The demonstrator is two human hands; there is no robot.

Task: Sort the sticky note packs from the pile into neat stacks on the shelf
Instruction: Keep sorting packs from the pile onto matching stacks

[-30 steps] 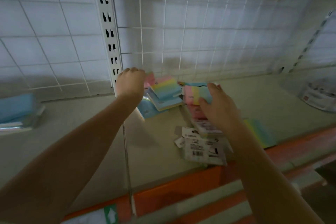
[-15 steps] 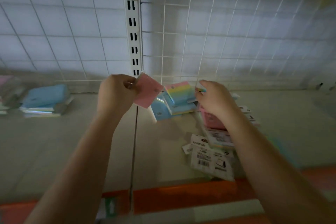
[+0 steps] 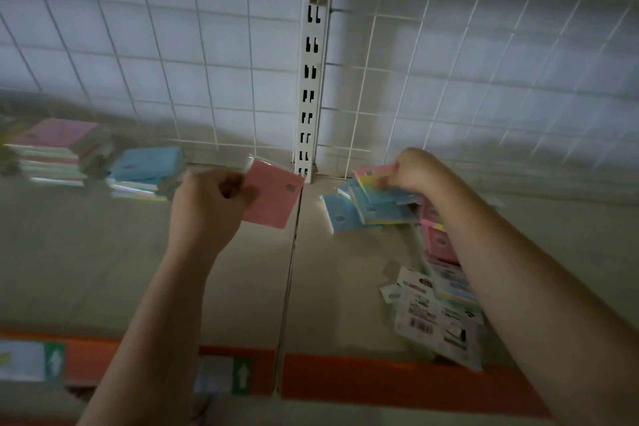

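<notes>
The left hand (image 3: 204, 207) pinches a flat, square pink sticky note pack (image 3: 273, 197) in glossy clear wrap by its left edge, holding it tilted above the smooth beige shelf (image 3: 103, 270), just in front of the slotted white metal upright (image 3: 308, 86). The right hand (image 3: 413, 171) curls its fingers round the far end of a pastel rainbow-striped sticky note pack (image 3: 375, 180) that lies on top of the loose pile of sticky note packs (image 3: 408, 235): blue and pink squares overlapping at angles, with white printed backing cards and barcodes toward the front. At far left stand a blue-topped stack (image 3: 145, 173) and a taller pink-topped stack (image 3: 55, 152), their layered edges blurred. Behind runs a white wire grid panel (image 3: 173, 55); along the shelf front, an orange strip (image 3: 397, 380).
</notes>
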